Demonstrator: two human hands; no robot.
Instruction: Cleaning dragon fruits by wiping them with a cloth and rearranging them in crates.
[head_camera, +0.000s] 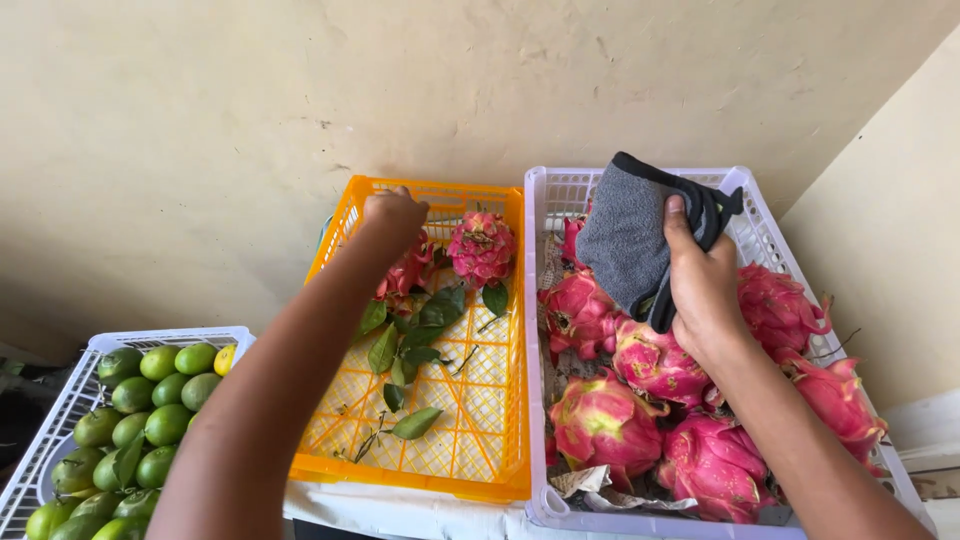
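Observation:
My left hand (392, 218) reaches into the orange crate (497, 440) and closes over a pink dragon fruit (405, 275) at its far end. A second dragon fruit (482, 248) lies just to the right of it, with loose green leaves (412, 345) below. My right hand (705, 285) holds a grey cloth (625, 240) above the white crate (545, 400), which is filled with several pink dragon fruits (605, 420) on crumpled paper.
A third, white crate (60, 400) at the lower left holds several green limes (145, 425) and one yellowish one. All crates stand against a cream wall (300, 100). A white cloth covers the surface under the orange crate.

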